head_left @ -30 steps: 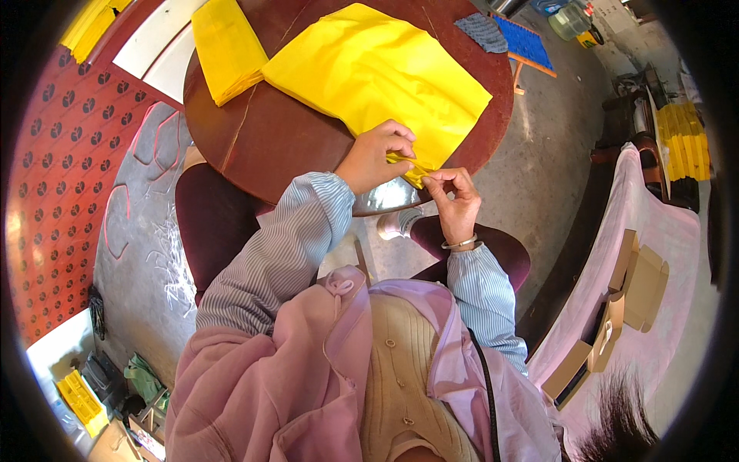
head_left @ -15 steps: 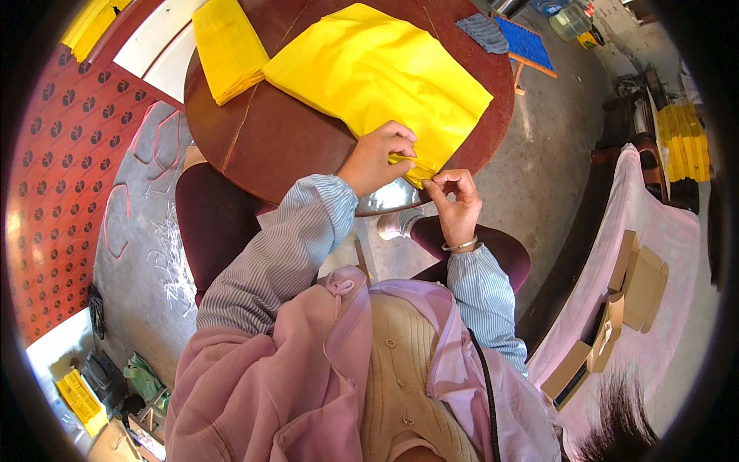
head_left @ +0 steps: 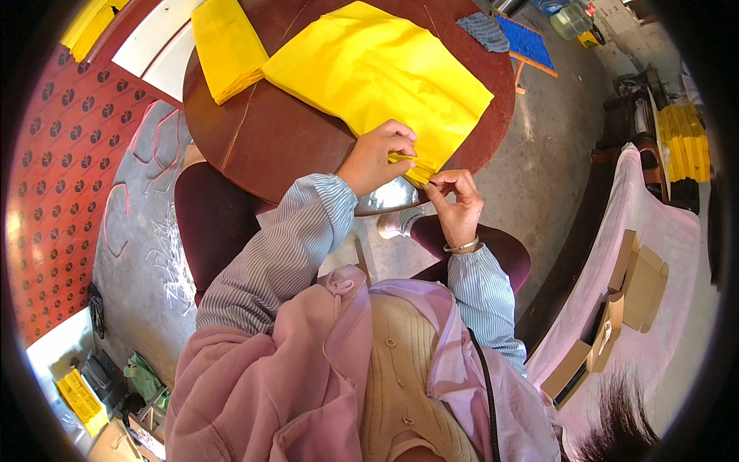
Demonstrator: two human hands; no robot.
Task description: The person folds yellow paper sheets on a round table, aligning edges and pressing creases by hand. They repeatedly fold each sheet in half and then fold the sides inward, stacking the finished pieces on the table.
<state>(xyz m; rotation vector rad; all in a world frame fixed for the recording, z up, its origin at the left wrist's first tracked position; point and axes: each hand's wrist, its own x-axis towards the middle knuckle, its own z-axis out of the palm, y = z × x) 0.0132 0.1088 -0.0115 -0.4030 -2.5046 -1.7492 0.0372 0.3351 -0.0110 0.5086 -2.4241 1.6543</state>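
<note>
Basically unchanged since a second ago: I see left hand (head_left: pixel 379 156) and right hand (head_left: pixel 459 204), each grip pinched on yellow fabric (head_left: pixel 385 73), so hold looks steady.

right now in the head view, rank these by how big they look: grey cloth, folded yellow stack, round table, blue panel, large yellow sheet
1. round table
2. large yellow sheet
3. folded yellow stack
Last, unranked: grey cloth and blue panel; they look too alike in size.
</note>
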